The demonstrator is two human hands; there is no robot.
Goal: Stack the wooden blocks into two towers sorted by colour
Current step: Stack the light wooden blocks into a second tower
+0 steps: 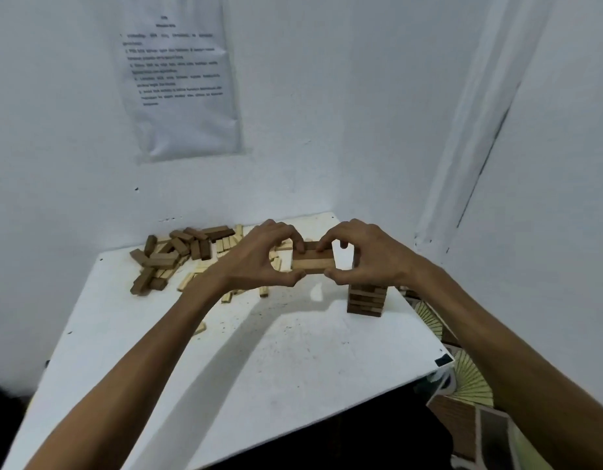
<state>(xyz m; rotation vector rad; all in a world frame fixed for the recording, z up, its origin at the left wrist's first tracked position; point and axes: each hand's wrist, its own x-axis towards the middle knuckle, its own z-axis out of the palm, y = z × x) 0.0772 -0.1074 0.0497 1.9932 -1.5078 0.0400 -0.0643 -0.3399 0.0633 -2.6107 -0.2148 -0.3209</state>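
My left grip (pixel 256 257) and right grip (pixel 368 256) are each closed in a pinch, thumb under and fingers on top. Each has one end of a small row of brown rectangular wooden blocks (pixel 313 261), held flat and side by side in the air above the far middle of the table. I judge these blocks light, stiff and smooth-faced. Loose pieces kept together only by end pressure could slide apart, so taking them at the two short ends with a steady inward squeeze seems right. Just right of the row, partly behind my right grip, stands the short tower of dark brown wooden blocks (pixel 366 300). It is close to the right edge of the white table (pixel 259 351), and a knock there could send it off toward the patterned floor (pixel 469 378). At the far left lies a loose heap of dark brown blocks (pixel 171 256), with pale wooden blocks (pixel 188 281) scattered between that heap and my grips. White walls close in behind and on the right, so the room to move lies toward me.
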